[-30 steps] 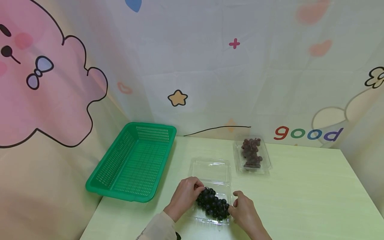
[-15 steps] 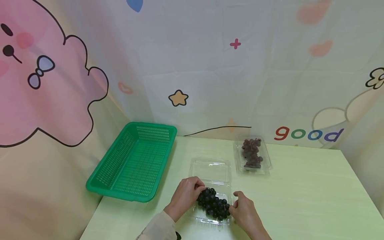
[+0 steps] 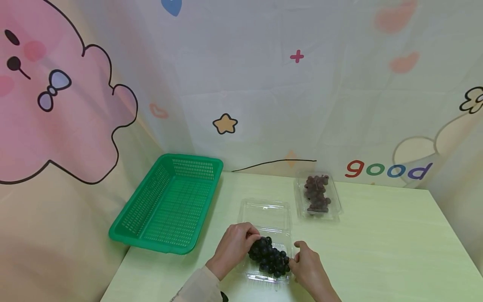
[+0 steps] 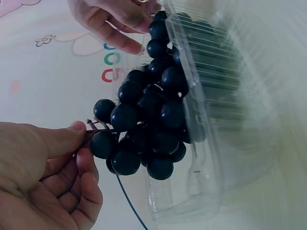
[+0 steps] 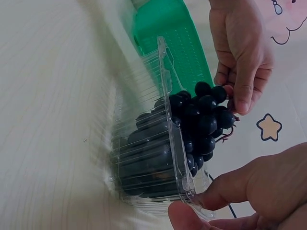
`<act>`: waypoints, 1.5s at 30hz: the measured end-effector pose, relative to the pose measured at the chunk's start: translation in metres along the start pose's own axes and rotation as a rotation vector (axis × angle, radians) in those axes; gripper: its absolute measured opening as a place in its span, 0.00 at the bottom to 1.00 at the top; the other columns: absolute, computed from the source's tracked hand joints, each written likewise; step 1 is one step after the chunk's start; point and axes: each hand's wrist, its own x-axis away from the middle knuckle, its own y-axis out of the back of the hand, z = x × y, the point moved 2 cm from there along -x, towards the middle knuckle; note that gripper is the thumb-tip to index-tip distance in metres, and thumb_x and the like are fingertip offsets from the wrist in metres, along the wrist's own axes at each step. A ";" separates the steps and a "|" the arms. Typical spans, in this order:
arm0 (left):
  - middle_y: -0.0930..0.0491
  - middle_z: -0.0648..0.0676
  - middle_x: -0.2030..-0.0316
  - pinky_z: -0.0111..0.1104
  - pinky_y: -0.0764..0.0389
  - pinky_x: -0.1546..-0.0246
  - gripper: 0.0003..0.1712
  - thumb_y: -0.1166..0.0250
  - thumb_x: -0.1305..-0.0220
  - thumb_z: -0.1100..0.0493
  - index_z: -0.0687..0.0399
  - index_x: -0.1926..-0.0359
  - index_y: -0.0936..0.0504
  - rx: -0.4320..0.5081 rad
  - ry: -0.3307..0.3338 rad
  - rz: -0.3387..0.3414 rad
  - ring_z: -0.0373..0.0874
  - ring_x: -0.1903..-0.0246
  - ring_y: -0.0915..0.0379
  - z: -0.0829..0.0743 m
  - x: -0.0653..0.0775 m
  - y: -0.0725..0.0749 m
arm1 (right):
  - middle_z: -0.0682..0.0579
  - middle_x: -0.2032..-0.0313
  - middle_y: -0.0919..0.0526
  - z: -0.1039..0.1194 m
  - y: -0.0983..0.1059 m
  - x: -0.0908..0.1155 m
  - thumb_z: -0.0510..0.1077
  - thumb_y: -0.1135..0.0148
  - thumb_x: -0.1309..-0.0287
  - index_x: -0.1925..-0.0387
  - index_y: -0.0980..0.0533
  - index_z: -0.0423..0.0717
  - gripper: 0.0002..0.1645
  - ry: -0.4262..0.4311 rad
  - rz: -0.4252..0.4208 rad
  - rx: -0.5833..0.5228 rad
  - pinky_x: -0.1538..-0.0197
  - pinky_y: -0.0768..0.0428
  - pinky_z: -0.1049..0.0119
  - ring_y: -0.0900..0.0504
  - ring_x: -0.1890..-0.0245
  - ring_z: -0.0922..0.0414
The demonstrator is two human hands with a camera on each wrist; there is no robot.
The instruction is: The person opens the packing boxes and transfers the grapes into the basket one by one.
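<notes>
A bunch of dark grapes [image 3: 268, 256] lies slantwise in the base of a clear plastic clamshell box [image 3: 264, 277], whose lid [image 3: 265, 214] is folded back away from me. My left hand [image 3: 235, 247] pinches the stem at the upper left end of the bunch between thumb and forefinger, as the left wrist view shows. That end of the grapes [image 4: 144, 115] stands above the box's rim. At the opposite side my right hand [image 3: 308, 268] pinches the box rim [image 5: 178, 148] with thumb and forefinger, close to the lower end of the bunch.
A green perforated basket [image 3: 170, 209] stands on the table at the left. Farther back, to the right, a second clear box [image 3: 336, 205] holds reddish-brown grapes [image 3: 317, 193]. A printed curtain [image 3: 260, 105] hangs along the table's rear edge.
The head view has shifted very slightly. My left hand and its end of the bunch have edged a little to the right; the right hand stays at the rim.
</notes>
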 end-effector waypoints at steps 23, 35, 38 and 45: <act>0.14 0.43 0.68 0.27 0.24 0.70 0.04 0.28 0.33 0.57 0.53 0.64 0.11 0.047 -0.033 -0.022 0.30 0.74 0.28 -0.028 -0.004 0.024 | 0.52 0.76 0.26 0.000 0.001 0.003 0.28 0.38 0.43 0.41 0.33 0.21 0.29 0.047 -0.026 -0.019 0.74 0.25 0.62 0.23 0.88 0.57; 0.13 0.45 0.67 0.29 0.20 0.66 0.04 0.28 0.33 0.58 0.54 0.64 0.11 0.036 -0.032 -0.087 0.34 0.70 0.23 -0.042 -0.009 0.047 | 0.52 0.76 0.26 0.001 0.002 0.004 0.28 0.38 0.44 0.42 0.32 0.21 0.27 0.068 -0.057 -0.012 0.76 0.25 0.63 0.23 0.88 0.58; 0.13 0.45 0.67 0.29 0.19 0.65 0.03 0.27 0.34 0.59 0.54 0.64 0.10 0.039 -0.031 -0.099 0.35 0.68 0.21 -0.044 -0.010 0.052 | 0.51 0.75 0.26 0.002 0.002 0.004 0.28 0.38 0.44 0.42 0.32 0.21 0.28 0.054 -0.053 -0.014 0.77 0.25 0.63 0.23 0.88 0.58; 0.13 0.46 0.67 0.29 0.19 0.65 0.04 0.27 0.34 0.59 0.55 0.65 0.10 0.058 -0.051 -0.121 0.36 0.68 0.21 -0.049 -0.010 0.064 | 0.51 0.75 0.26 0.002 0.002 0.005 0.28 0.39 0.44 0.42 0.32 0.21 0.28 0.052 -0.055 -0.025 0.77 0.25 0.64 0.23 0.88 0.58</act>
